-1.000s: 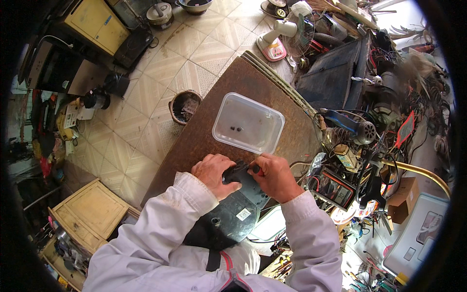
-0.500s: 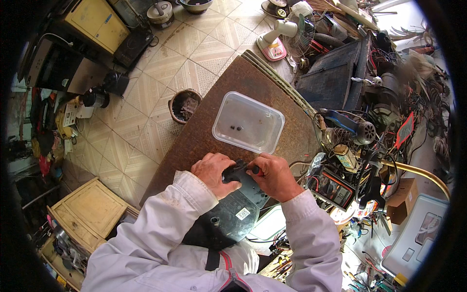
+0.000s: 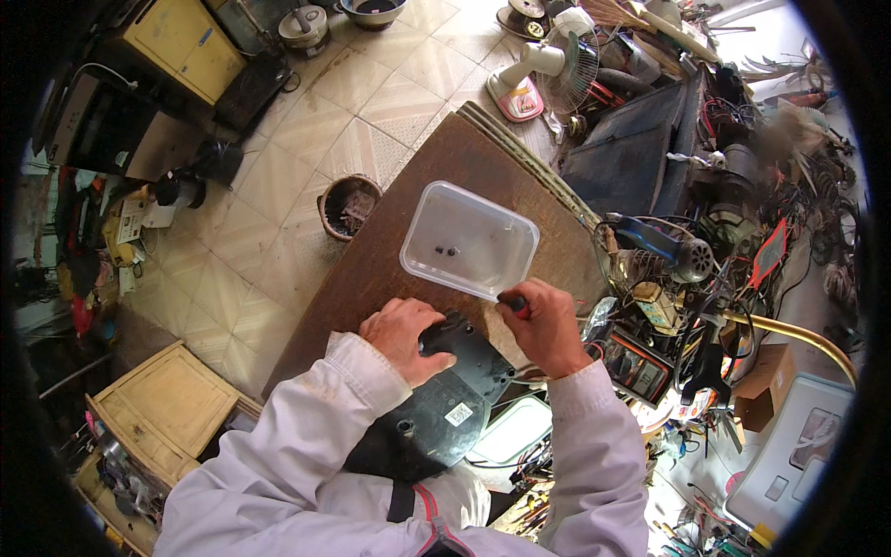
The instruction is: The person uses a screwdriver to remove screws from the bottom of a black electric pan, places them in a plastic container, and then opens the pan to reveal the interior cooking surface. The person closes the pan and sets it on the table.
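Red-handled screwdriver (image 3: 516, 304) sits clamped in the right hand (image 3: 548, 327); the left hand (image 3: 401, 336) presses flat, fingers spread, on the black appliance base (image 3: 445, 399) beneath both grips. Just beyond the grip, a clear plastic tray (image 3: 469, 239) on the wooden bench (image 3: 390, 251) holds small dark screws (image 3: 445, 250). Unscrewing seems underway; the tip needs seating squarely next.

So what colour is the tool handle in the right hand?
Red and black, as far as the handle shows in the right hand; head view.
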{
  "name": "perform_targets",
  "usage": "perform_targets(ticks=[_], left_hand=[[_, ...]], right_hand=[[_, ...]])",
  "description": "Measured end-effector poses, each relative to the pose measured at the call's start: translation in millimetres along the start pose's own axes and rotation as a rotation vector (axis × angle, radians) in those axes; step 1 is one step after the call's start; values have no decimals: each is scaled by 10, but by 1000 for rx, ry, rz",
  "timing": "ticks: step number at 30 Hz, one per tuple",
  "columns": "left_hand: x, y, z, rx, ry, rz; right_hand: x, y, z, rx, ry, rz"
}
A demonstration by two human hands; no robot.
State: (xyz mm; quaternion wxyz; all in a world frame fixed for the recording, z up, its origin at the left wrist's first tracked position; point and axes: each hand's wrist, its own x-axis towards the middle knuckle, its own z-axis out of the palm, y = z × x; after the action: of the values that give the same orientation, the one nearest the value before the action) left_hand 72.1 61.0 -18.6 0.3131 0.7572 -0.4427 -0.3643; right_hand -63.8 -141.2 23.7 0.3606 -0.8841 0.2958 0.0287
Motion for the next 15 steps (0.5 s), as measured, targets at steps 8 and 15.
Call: perform_targets(ticks=[8,15], left_hand=[[-1,2,-24,-10,-30,-22],[6,-10,-30,-6,-23,7]], right_hand=[[216,27,-54,-129,188,-21],[578,-122,278,-408,25,-92]])
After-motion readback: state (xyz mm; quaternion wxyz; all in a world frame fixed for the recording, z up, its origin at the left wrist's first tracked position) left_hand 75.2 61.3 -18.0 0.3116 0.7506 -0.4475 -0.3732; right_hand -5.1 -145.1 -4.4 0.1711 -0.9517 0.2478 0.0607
